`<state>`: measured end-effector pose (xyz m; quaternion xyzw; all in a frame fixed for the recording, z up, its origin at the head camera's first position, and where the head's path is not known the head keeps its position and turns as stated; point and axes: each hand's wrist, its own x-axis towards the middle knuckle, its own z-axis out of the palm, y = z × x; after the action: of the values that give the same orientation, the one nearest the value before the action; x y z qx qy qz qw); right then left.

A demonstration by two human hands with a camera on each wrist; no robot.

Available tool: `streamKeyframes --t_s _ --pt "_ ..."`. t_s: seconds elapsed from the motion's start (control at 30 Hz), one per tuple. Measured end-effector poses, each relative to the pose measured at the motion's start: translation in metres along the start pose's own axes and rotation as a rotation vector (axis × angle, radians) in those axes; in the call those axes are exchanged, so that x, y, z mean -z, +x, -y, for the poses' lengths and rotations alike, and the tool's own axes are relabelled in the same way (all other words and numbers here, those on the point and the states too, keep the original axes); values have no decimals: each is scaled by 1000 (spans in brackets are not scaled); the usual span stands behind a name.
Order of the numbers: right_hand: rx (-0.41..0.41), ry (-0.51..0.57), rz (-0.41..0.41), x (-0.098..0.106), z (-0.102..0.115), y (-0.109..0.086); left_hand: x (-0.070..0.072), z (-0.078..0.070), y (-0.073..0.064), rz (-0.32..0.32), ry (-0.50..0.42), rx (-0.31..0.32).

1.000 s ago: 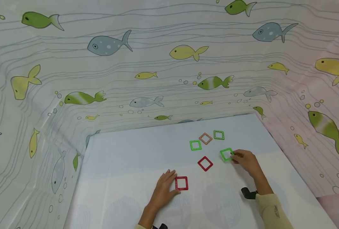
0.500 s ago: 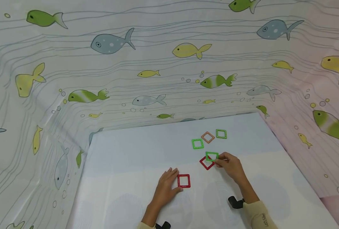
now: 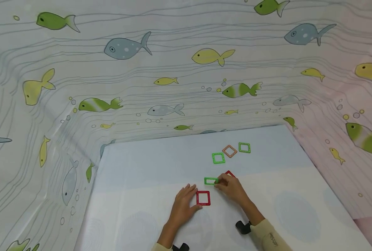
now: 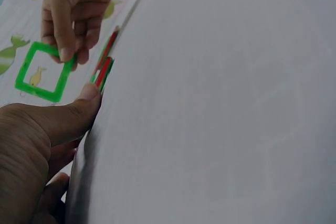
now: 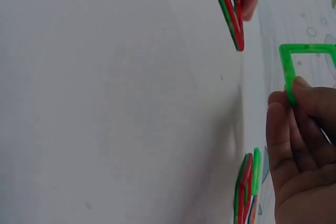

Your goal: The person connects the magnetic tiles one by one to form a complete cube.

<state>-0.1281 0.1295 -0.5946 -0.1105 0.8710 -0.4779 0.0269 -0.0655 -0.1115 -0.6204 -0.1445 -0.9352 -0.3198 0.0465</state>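
My right hand [image 3: 233, 190] pinches one side of a green square frame piece [image 3: 211, 178] between thumb and fingers. In the right wrist view this green frame [image 5: 310, 49] is raised clear of the table, its far side cut off. My left hand [image 3: 182, 205] rests on the table with fingers extended. Its thumb and forefinger lie along the left side of a red square frame [image 3: 203, 191], which shows a green layer under the red in the wrist views. A second red square frame [image 3: 229, 172] lies mostly hidden behind my right hand.
Farther back on the white table [image 3: 148, 164] lie a green square frame [image 3: 218, 162], an orange one [image 3: 226, 148] turned cornerwise, and another green one [image 3: 244, 143]. A fish-patterned sheet [image 3: 173, 96] rises behind the table and along its sides.
My right hand has carried the green frame leftward, past the second red frame, towards the red frame by my left hand. The held frame has tilted. My left hand stays beside its red frame.
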Motion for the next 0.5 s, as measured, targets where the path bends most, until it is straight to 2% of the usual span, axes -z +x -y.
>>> streamKeyframes --t_s 0.13,0.5 --pt "43 -51 15 -9 0 2 -1 1 0 -5 8 -8" --pt "68 -42 69 -23 1 5 -2 1 -2 -36 4 16"
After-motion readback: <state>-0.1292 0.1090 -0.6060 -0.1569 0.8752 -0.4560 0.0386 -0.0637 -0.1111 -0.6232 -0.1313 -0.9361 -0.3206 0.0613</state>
